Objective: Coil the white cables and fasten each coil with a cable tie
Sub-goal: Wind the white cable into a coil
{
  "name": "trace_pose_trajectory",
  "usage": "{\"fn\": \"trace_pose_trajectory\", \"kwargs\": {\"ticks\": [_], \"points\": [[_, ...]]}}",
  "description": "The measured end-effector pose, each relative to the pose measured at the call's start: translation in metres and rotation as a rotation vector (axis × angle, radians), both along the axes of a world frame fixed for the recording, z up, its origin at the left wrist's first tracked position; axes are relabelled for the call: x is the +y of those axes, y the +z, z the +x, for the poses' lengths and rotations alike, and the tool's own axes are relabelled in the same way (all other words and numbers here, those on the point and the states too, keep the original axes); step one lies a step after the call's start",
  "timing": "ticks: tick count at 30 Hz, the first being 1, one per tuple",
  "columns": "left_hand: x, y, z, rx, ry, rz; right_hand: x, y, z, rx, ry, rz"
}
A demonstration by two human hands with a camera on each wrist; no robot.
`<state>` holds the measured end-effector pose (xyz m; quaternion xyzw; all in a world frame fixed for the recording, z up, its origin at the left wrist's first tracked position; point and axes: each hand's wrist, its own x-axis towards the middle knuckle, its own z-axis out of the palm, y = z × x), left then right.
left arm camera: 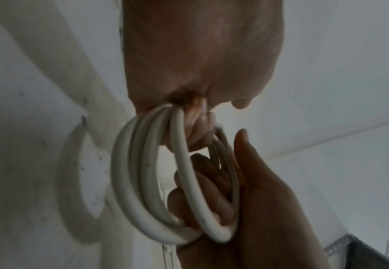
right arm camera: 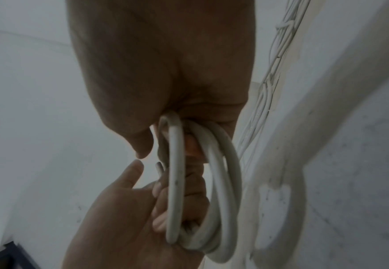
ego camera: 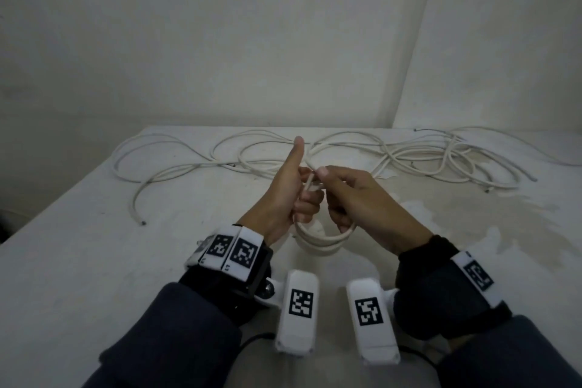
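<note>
White table (ego camera: pixel 94 246), loose cables (ego camera: pixel 409 154) beyond the grip, and both hands, left (ego camera: pixel 283 195) and right (ego camera: pixel 362 201), curl tight around one coil (ego camera: pixel 318 241).

Dim bare wall corner (ego camera: pixel 419 41) behind stained table (ego camera: pixel 94 230).

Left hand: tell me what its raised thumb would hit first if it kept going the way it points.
Probably the loose white cables on the table: the left hand thumb points away toward them and the wall beyond. Depth is unclear.
</note>
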<state>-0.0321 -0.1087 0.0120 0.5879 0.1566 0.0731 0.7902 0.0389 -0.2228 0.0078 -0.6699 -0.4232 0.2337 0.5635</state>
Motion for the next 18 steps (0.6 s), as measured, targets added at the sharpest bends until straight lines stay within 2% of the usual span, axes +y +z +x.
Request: {"fn": "trace_pose_trajectory", "kwargs": {"ticks": [4, 7, 13, 18], "points": [[-0.012, 0.004, 0.0, 0.046, 0.078, 0.257, 0.002, 0.0, -0.002, -0.022, -0.071, -0.079], [-0.019, 0.004, 0.0, 0.065, 0.167, 0.357, 0.002, -0.002, -0.001, -0.065, -0.052, -0.154], [-0.017, 0.005, -0.002, 0.119, 0.086, 0.33, 0.0, -0.001, -0.001, -0.066, -0.029, -0.186], [-0.015, 0.006, -0.002, 0.072, 0.073, 0.285, 0.001, -0.001, -0.002, -0.147, -0.043, -0.12]]}}
